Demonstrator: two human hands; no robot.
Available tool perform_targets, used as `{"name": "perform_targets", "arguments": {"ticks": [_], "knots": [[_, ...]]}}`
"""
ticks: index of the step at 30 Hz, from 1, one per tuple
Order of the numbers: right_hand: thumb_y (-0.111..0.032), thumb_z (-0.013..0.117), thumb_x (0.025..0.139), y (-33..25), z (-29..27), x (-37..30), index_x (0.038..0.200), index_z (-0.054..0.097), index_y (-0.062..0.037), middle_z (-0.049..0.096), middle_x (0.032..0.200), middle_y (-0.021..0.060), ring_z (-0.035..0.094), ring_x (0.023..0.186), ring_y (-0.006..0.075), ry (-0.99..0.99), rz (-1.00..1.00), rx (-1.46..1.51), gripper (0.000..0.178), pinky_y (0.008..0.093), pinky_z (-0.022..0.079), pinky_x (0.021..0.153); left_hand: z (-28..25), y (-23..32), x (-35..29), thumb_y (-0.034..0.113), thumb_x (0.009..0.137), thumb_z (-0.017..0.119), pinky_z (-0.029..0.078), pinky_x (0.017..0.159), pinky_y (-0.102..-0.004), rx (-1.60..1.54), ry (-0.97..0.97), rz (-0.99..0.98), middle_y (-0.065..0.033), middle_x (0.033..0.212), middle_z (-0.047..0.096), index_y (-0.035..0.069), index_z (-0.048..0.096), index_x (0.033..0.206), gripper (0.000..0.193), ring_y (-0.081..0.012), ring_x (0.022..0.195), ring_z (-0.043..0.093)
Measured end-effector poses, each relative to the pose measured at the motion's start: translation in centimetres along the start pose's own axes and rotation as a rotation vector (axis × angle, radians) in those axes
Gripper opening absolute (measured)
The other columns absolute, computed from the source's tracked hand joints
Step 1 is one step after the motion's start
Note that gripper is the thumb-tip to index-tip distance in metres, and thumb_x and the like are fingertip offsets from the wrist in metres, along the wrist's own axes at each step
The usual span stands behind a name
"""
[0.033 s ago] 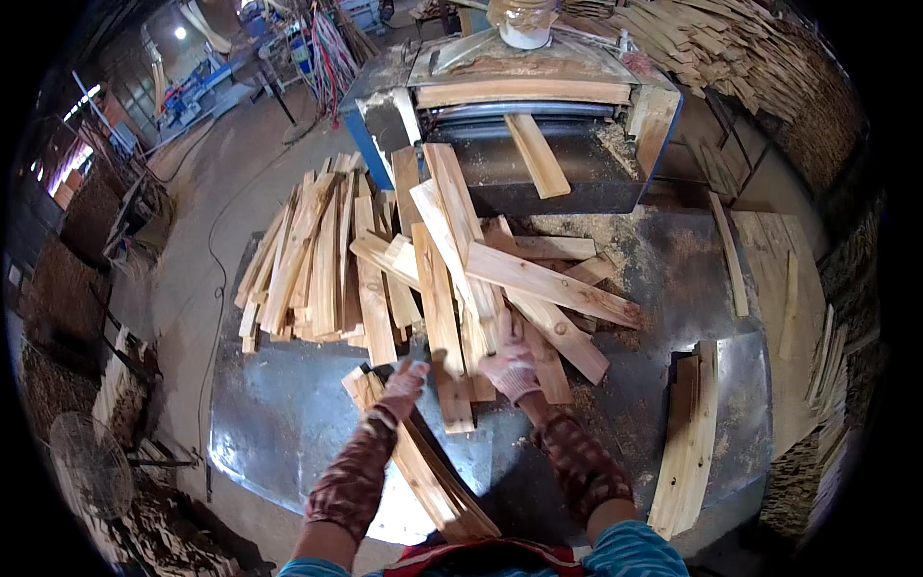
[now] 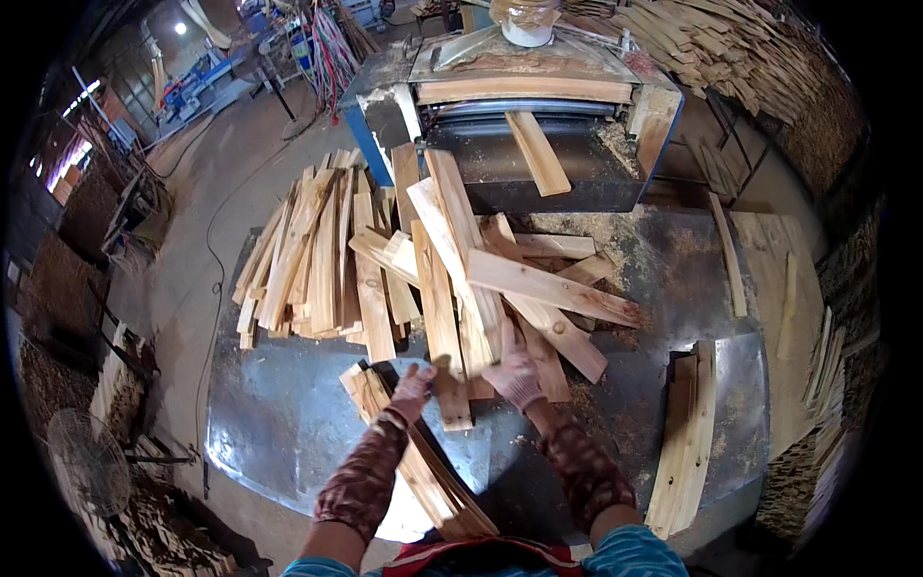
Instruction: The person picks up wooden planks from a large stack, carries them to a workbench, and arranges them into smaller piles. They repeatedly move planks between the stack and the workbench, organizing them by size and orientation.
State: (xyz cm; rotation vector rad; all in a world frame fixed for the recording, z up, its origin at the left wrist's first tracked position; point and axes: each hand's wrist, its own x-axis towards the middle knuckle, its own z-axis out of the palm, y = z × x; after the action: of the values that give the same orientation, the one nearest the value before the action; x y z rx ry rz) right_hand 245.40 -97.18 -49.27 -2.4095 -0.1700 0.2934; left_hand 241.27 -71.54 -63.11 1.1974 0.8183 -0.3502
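Observation:
Many pale wooden planks lie heaped on a metal table [image 2: 288, 423]. My right hand [image 2: 515, 375], in a light work glove, closes around the near end of a long plank [image 2: 486, 303] in the middle of the heap; its far fingers are partly hidden. My left hand [image 2: 413, 385], also gloved, is held open with nothing in it, left of the near end of another plank [image 2: 440, 332]. Below it, a narrow stack of planks [image 2: 423, 471] runs toward my body. One plank [image 2: 618, 298] lies slanted across the heap, right of my right hand.
A blue-sided planing machine [image 2: 538, 91] stands beyond the table, with a plank [image 2: 536, 154] sticking out of its opening. More planks [image 2: 687, 433] lie at the table's right. A fan [image 2: 88, 462] stands at lower left. Wood is piled high [image 2: 731, 58] at far right.
My left hand has moved slightly to the right, toward the planks. My right hand has shifted only a little at the plank's end. The heap looks the same.

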Motion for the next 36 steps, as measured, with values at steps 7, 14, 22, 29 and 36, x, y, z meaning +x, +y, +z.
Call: {"name": "perform_targets", "arguments": {"ticks": [7, 14, 22, 29, 36], "knots": [[-0.016, 0.071, 0.07, 11.2, 3.8, -15.6, 0.149, 0.039, -0.0032, 0.057, 0.13, 0.0169, 0.057, 0.118, 0.0283, -0.08, 0.02, 0.642, 0.087, 0.0367, 0.047, 0.098, 4.6, -2.2, -2.3, 0.016, 0.087, 0.072, 0.055, 0.076, -0.0339, -0.158, 0.01, 0.1, -0.0073, 0.092, 0.068, 0.004, 0.066, 0.103, 0.021, -0.0222, 0.087, 0.065], [-0.022, 0.075, 0.062, 8.9, -0.4, -26.6, 0.144, 0.048, -0.0074, 0.056, 0.127, 0.0225, 0.057, 0.116, 0.0395, 0.037, 0.018, 0.372, 0.088, 0.0429, 0.047, 0.099, 1.1, 4.9, -12.2, 0.029, 0.095, 0.063, 0.055, 0.063, -0.0395, -0.235, 0.05, 0.022, -0.0038, 0.074, 0.06, 0.007, 0.064, 0.1, 0.023, -0.0205, 0.062, 0.06], [-0.022, 0.075, 0.062, 8.6, 0.1, -28.9, 0.139, 0.052, -0.0078, 0.057, 0.128, 0.0202, 0.057, 0.117, 0.0398, -0.112, -0.194, 0.215, 0.082, 0.0446, 0.048, 0.099, 0.1, 6.8, -20.4, 0.027, 0.103, 0.044, 0.049, 0.075, -0.0301, -1.071, -1.006, 0.095, 0.0018, 0.076, 0.053, 0.002, 0.058, 0.111, 0.03, -0.0103, 0.059, 0.05], [-0.033, 0.075, 0.07, 0.4, 5.1, -27.6, 0.142, 0.045, -0.0104, 0.05, 0.135, 0.022, 0.055, 0.117, 0.042, -0.293, -0.22, 0.158, 0.081, 0.0457, 0.046, 0.1, -4.2, 2.4, -23.2, 0.028, 0.103, 0.045, 0.046, 0.072, -0.0295, -1.034, -0.958, 0.097, 0.0034, 0.074, 0.046, 0.003, 0.055, 0.118, 0.031, -0.0094, 0.058, 0.048], [-0.036, 0.059, 0.089, 1.3, 13.9, -27.3, 0.135, 0.049, -0.011, 0.063, 0.108, 0.0196, 0.067, 0.095, 0.0381, -0.408, -0.36, -0.075, 0.054, 0.0527, 0.054, 0.075, -6.8, -4.5, -24.8, 0.057, 0.097, 0.048, 0.057, 0.062, -0.0407, 0.033, 0.268, 0.133, -0.0037, 0.067, 0.053, 0.004, 0.059, 0.095, 0.054, -0.0178, 0.055, 0.056]]}}
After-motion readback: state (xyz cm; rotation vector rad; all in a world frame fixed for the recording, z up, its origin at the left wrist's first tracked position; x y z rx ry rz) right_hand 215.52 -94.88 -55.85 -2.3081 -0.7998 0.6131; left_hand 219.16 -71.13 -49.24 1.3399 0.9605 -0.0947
